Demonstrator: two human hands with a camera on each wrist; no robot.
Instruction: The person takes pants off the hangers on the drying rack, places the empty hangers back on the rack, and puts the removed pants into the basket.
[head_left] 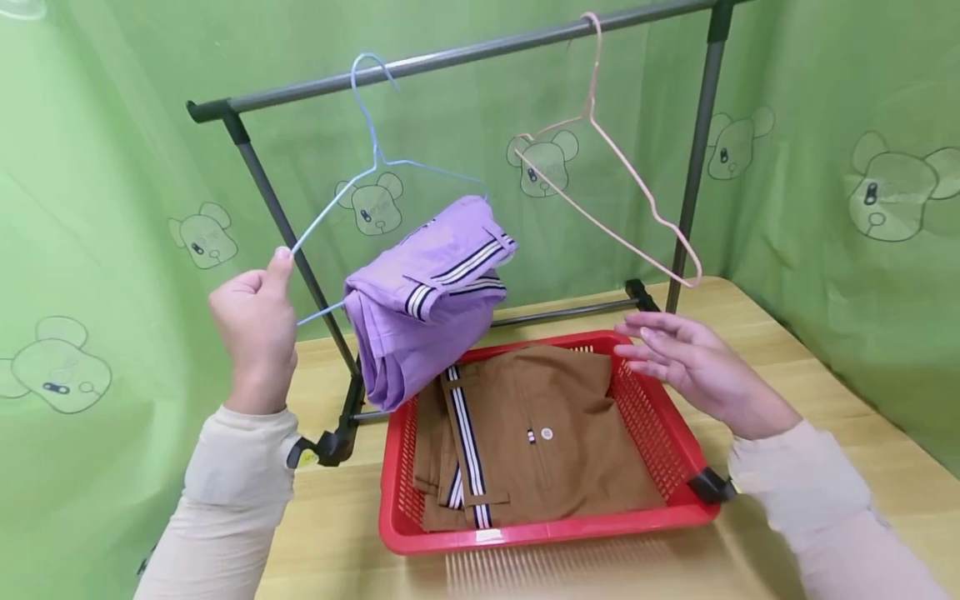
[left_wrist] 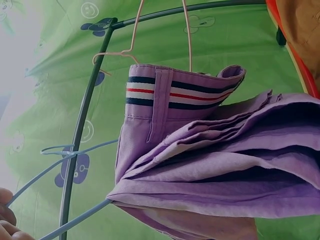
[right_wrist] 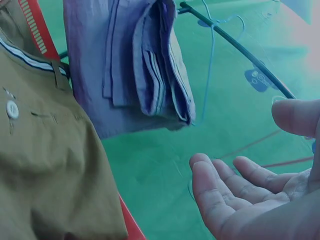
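My left hand (head_left: 258,325) grips the left end of a blue wire hanger (head_left: 333,204), whose hook lies at the rack's top bar. Folded over the hanger's lower wire is a purple garment (head_left: 420,308) with a striped waistband, also seen large in the left wrist view as purple cloth (left_wrist: 215,170). My right hand (head_left: 693,367) is held out over the right rim of a red basket (head_left: 555,533), fingers fairly straight and nothing in them. Inside that basket lie folded brown pants (head_left: 577,467) with a striped waistband and a white button.
A pink hanger (head_left: 637,179) hangs bare from the grey rack bar (head_left: 480,52), right of the blue one. The rack's left post (head_left: 273,204) stands behind my left hand. Below is a wooden table (head_left: 757,350), with a green bear-print curtain (head_left: 465,108) behind.
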